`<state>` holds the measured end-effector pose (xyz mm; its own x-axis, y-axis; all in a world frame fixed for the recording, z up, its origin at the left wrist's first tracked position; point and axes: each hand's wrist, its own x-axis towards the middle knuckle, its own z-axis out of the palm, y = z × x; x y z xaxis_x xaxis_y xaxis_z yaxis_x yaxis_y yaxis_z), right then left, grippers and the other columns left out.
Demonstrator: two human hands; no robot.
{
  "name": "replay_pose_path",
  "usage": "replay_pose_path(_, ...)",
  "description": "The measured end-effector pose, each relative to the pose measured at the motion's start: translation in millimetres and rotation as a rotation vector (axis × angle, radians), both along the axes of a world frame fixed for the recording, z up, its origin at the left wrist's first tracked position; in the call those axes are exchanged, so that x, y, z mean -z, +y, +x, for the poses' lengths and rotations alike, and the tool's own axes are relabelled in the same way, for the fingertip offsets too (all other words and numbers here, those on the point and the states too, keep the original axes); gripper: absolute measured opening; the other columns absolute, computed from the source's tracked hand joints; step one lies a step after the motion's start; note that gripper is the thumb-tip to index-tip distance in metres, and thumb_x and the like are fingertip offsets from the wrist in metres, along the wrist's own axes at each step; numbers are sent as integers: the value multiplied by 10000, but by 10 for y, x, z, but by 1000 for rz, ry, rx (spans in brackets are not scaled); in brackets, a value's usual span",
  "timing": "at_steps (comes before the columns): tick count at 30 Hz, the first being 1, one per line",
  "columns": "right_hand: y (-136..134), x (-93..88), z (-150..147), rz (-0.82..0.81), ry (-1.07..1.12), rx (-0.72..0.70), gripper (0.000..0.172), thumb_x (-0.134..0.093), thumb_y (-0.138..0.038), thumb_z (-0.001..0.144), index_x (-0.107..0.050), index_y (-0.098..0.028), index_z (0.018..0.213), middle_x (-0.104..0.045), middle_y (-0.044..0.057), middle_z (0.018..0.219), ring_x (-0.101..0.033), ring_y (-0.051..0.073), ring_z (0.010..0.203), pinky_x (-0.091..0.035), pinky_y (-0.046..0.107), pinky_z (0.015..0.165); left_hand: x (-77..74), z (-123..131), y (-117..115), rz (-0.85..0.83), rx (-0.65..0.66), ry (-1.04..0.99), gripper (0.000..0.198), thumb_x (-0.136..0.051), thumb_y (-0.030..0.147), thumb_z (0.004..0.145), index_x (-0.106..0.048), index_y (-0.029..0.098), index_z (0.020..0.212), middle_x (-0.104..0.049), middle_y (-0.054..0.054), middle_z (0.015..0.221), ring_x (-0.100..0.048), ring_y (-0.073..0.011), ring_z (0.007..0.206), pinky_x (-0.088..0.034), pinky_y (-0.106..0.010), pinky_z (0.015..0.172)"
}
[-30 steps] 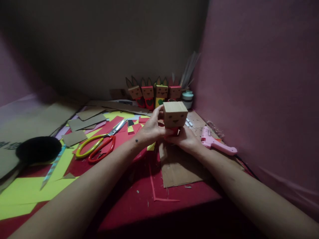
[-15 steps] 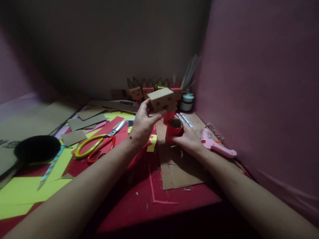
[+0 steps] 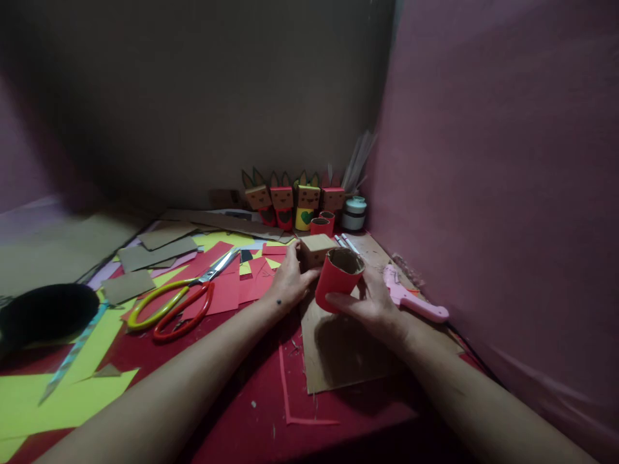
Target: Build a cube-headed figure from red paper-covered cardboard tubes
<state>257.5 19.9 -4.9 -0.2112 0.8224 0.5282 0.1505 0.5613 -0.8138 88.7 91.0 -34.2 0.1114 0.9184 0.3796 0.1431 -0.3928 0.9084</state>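
Red cardboard tube (image 3: 333, 282) stands in the right hand (image 3: 381, 304), clear of the flat cardboard sheet (image 3: 333, 370) as far as can be judged, leaning slightly with its mouth uppermost. The right hand is closed about it: thumb across the lower front, fingers around the far side and partly hidden. The left hand (image 3: 289, 285) is at a cardboard box (image 3: 316, 243) just behind the tube, fingers along the box's left side and thumb near its lower front; whether it grips firmly cannot be told.

Handling assessment: the tube appears hollow and thin-walled, hence probably light, moderately stiff lengthwise but liable to crush under a hard pinch. The red covering looks dry and unlikely to slip. The rim looks slightly out of round and is judged the weakest part; hold is best taken low on the wall, with light, spread pressure. The box likewise appears light, its edges stiffer than its faces. A pink glue gun (image 3: 416, 303) lies to the right.
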Motion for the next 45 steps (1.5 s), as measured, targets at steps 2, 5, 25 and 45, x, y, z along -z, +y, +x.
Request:
replay_pose_path(2,-12,22,14,-60,36,-61,403,-769,-317,741,-635,-240,1113,-694,65,1102,-652,283,1053,-515,443,957,23,4,-11,22,40,34,705,-828,223,624,-499,250,1247,-640,-114,1212,-589,-359,1181,-435,-569,1024)
replay_pose_path(5,-25,29,11,-180,91,-162,412,-753,-312,725,-632,-233,1111,-696,61,1062,-653,285,1016,-528,445,911,-4,-54,-10,49,63,100,796,-843,175,536,-526,234,1263,-615,-124,1251,-540,-388,1240,-407,-594,1054)
replay_pose_path(25,-52,4,-60,-663,445,-786,604,-769,-289,627,-590,-176,1192,-704,90,975,-678,184,721,-580,303,620,-933,-429,-674,-51,470,69,34,-781,236,761,-779,204,771,-693,-78,1130,-660,-257,1054,-549,-383,897)
replay_pose_path(45,-64,-159,-536,-843,454,-907,540,-850,-187,560,-621,-115,1043,-678,57,830,-636,156,656,-524,249,552,-543,-2048,-553,-223,-249,1285,224,-576,392,779,-626,178,823,-638,-66,731,-594,-215,682,-364,-294,587)
